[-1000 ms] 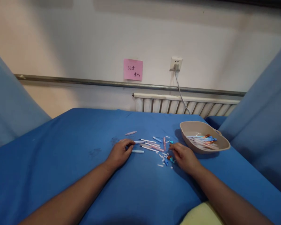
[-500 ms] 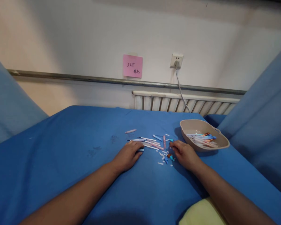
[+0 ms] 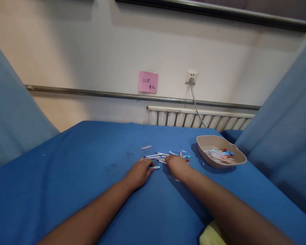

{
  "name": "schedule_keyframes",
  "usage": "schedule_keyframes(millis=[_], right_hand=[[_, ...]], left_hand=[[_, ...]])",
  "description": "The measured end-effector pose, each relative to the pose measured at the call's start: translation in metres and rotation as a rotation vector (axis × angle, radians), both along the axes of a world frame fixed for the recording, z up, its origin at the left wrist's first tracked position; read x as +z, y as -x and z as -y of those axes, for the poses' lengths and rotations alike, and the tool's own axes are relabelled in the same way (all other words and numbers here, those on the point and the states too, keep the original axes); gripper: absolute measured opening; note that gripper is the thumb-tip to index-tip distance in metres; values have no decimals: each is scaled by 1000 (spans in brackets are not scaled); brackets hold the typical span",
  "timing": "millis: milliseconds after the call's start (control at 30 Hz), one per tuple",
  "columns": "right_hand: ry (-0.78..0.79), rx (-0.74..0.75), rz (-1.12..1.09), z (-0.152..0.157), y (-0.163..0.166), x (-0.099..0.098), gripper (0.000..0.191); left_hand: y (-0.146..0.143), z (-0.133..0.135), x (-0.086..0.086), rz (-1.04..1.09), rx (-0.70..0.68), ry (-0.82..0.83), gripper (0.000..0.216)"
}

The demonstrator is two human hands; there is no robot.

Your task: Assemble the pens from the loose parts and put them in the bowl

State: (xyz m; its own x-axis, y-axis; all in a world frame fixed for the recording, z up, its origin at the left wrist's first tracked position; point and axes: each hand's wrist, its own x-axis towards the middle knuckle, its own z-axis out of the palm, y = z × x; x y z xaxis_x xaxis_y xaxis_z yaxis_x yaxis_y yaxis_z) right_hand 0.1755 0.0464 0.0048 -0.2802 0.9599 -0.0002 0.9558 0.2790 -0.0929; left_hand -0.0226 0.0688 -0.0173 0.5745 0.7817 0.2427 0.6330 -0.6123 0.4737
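Both my hands rest palm down on a blue cloth (image 3: 91, 177). My left hand (image 3: 139, 174) lies flat with its fingers stretched out, and the fingertips touch a short white pen piece (image 3: 155, 167). My right hand (image 3: 177, 166) covers a scatter of pen parts (image 3: 155, 156): thin white refills, blue and pink barrels, small caps. Its fingers are bent down onto the pile, and what they pinch is hidden. One pale barrel (image 3: 146, 147) lies apart, farther back.
A beige bowl (image 3: 229, 162) with several pens in it stands to the right of the pile. Blue fabric rises on both sides. Behind are a wall with a pink note (image 3: 148, 82), a socket with a cable (image 3: 191, 77), a rail and a radiator (image 3: 193, 117).
My right hand has moved left from beside the bowl onto the middle of the pile. My left hand has slid a little nearer and flattened. The view has tilted up.
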Motion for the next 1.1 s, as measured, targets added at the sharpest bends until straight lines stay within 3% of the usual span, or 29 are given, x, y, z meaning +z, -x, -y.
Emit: schedule_keyframes(millis=[333,533,733,933,1100], right_hand=[[-76,-144,-96,10,-19,-16,20],[-78,-85,-141,2,-10,-23,17],[-87,-73,-144,-1,-7,-22,20],[-171,14,-255,15,-5,-18,16],[-194,34,-315,23,3,-16,13]], left_hand=[[-11,-2,-5,210,108,98,18],[-18,-6,-10,234,167,152,19],[-25,-7,-10,270,97,237,24],[-28,-4,-8,502,3,481,26],[-29,2,-6,633,52,665,20]])
